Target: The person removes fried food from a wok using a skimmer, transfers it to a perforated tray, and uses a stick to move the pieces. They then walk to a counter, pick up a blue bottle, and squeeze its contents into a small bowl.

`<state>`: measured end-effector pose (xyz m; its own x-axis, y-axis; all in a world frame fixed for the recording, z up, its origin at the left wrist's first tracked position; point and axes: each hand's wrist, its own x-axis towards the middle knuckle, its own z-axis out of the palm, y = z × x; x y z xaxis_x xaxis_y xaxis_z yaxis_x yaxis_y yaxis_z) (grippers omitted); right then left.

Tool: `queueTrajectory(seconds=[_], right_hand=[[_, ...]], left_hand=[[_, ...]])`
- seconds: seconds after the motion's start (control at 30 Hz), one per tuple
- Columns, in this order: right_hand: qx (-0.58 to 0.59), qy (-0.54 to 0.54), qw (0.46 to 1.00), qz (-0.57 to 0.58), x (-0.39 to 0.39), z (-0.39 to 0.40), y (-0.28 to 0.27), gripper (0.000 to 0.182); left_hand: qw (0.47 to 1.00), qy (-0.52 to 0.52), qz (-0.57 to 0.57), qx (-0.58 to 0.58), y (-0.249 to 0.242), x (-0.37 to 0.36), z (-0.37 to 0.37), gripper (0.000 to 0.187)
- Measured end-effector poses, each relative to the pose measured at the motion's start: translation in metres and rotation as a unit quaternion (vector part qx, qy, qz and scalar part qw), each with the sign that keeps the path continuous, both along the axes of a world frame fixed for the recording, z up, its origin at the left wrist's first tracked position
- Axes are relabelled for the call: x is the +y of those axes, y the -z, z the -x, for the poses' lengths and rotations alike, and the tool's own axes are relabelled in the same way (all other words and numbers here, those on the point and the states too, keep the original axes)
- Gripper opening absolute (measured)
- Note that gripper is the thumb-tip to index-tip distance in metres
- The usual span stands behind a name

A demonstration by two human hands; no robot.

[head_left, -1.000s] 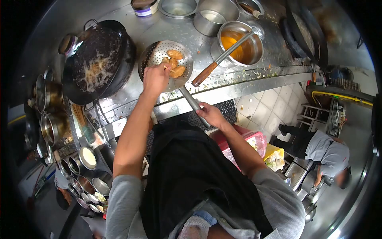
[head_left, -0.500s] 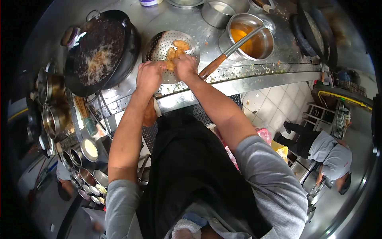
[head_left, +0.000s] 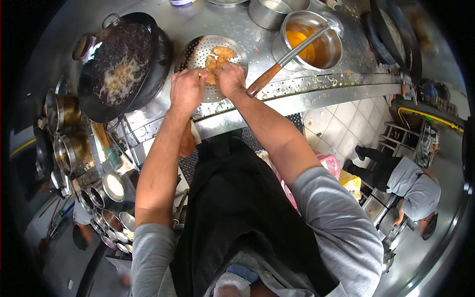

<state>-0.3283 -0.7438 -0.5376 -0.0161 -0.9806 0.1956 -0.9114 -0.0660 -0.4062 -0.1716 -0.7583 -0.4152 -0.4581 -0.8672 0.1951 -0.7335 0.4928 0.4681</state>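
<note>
Several golden fried pieces [head_left: 223, 52] lie in a round perforated metal strainer [head_left: 232, 45] on the steel counter. My left hand [head_left: 188, 90] is closed at the strainer's near left side, its fingertips pinching the end of one fried piece. My right hand [head_left: 230, 80] bends over the near right side with its fingers closed on the same piece [head_left: 211, 77]. Both hands are close together, and the fingers partly hide what they grip. A brown wooden handle [head_left: 187, 141] sticks out toward me beside my left forearm.
Left of the strainer, a black wok [head_left: 118, 64] holds bubbling oil. On the right, a wood-handled ladle [head_left: 267, 78] rests across a steel pot [head_left: 319, 49] of orange liquid. Food scraps lie along the counter's front edge [head_left: 316, 94]. Another person [head_left: 413, 185] works at far right.
My hands remain at the fried piece, with only small finger shifts. The view has tilted slightly. The person at far right has moved a little.
</note>
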Motion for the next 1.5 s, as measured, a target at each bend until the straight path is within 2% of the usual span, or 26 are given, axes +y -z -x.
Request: queueTrajectory(seconds=[0.13, 0.27, 0.33, 0.4, 0.43, 0.57, 0.63, 0.87, 0.93, 1.07, 1.2, 1.27, 1.3, 1.33, 1.37, 1.4, 1.43, 1.47, 1.5], right_hand=[[0.011, -0.009, 0.999, -0.030, -0.001, 0.001, -0.005, 0.018], [0.005, -0.009, 1.000, -0.018, -0.001, 0.002, -0.004, 0.017], [-0.015, 0.004, 1.000, 0.003, 0.001, 0.000, -0.006, 0.013], [-0.019, -0.001, 1.000, 0.000, 0.009, 0.004, -0.001, 0.015], [-0.022, -0.006, 1.000, -0.004, 0.013, 0.005, 0.001, 0.022], [-0.035, -0.001, 0.999, -0.005, 0.019, 0.008, 0.000, 0.020], [-0.024, 0.007, 1.000, -0.002, 0.015, 0.006, 0.004, 0.018], [-0.017, 0.013, 1.000, -0.005, 0.011, 0.005, 0.003, 0.018], [-0.034, 0.015, 0.997, 0.069, 0.011, 0.004, 0.002, 0.005], [-0.029, 0.020, 0.997, 0.069, 0.009, 0.002, 0.003, 0.007], [0.000, 0.023, 0.999, 0.029, 0.008, 0.003, 0.002, 0.010], [0.000, 0.007, 1.000, 0.028, 0.008, 0.005, -0.002, 0.012], [-0.041, 0.017, 0.998, 0.044, 0.012, 0.004, -0.007, 0.019], [-0.084, 0.025, 0.994, 0.061, 0.016, 0.002, -0.013, 0.027], [-0.085, 0.030, 0.995, 0.052, 0.024, -0.002, -0.023, 0.036], [-0.075, 0.012, 0.996, 0.041, 0.038, -0.004, -0.041, 0.039], [-0.079, -0.004, 0.996, 0.038, 0.054, -0.005, -0.056, 0.038], [-0.124, -0.009, 0.991, 0.053, 0.074, -0.007, -0.067, 0.036], [-0.164, -0.009, 0.986, 0.005, 0.093, -0.007, -0.081, 0.033]], left_hand=[[0.999, -0.012, -0.002, -0.030, 0.020, -0.002, 0.007, 0.011], [0.999, -0.005, 0.009, -0.041, 0.018, -0.002, 0.008, 0.010], [0.998, -0.033, -0.017, 0.052, 0.026, -0.001, -0.003, 0.010], [0.998, -0.036, -0.025, 0.051, 0.022, 0.003, -0.011, 0.010], [0.997, -0.040, -0.035, 0.050, 0.021, 0.007, -0.014, 0.010], [0.996, -0.038, -0.062, 0.055, 0.005, 0.015, -0.016, 0.007], [0.998, -0.043, 0.011, 0.044, -0.003, 0.012, -0.016, 0.005], [1.000, -0.008, 0.026, 0.014, -0.003, 0.001, -0.001, 0.007], [0.999, -0.001, 0.038, -0.006, -0.003, 0.000, 0.005, 0.008], [0.998, 0.020, 0.022, -0.050, 0.013, -0.004, 0.013, 0.010], [0.998, 0.021, 0.039, -0.043, 0.020, -0.002, 0.015, 0.011], [0.997, -0.062, -0.022, -0.029, 0.021, -0.006, 0.008, 0.011], [0.997, -0.069, -0.016, -0.033, 0.027, -0.008, -0.001, 0.011], [0.980, -0.138, -0.110, 0.096, 0.037, -0.009, -0.012, 0.013], [0.933, -0.202, -0.195, 0.224, 0.050, -0.010, -0.026, 0.014], [0.907, -0.199, -0.212, 0.305, 0.067, -0.011, -0.044, 0.017], [0.908, -0.207, -0.203, 0.302, 0.055, -0.008, -0.053, 0.017], [0.859, -0.251, -0.257, 0.364, 0.039, 0.001, -0.055, 0.018], [0.800, -0.291, -0.308, 0.425, 0.028, 0.011, -0.061, 0.020]])
